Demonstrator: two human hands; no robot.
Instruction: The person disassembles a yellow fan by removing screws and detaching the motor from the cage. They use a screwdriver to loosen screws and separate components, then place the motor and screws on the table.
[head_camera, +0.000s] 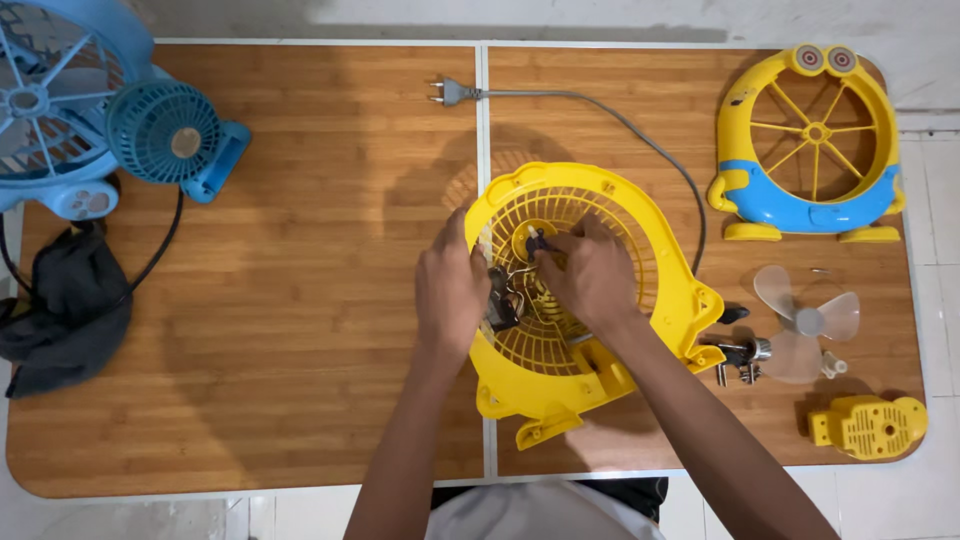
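Your left hand (450, 295) rests on the left rim of the yellow fan housing (575, 300), fingers curled over its edge and gripping it. Your right hand (592, 275) lies over the round grille, fingertips pinched at the small dark part by the hub; what exactly they hold is too small to tell. The housing sits on the desk (300, 300) just right of the centre seam, near the front edge, with its feet pointing toward you.

The desk is wood-grain laminate with a pale rim and rounded corners, split by a light seam down the middle. The widest open room lies on the left half, between the housing and the back-left corner. A grey cord (620, 125) curves from the housing to a plug (452, 93) near the back edge.

In the back-right corner lies the yellow and blue front cover (805, 150), smooth plastic with thin spokes. Along the right edge lie a translucent three-blade propeller (805, 322), a few small metal parts (745, 358) and a yellow vented cap (868, 425) by the front-right corner. At the back-left corner a blue fan (165, 132) overhangs the edge, with a dark cloth (65, 305) crumpled on the left edge.
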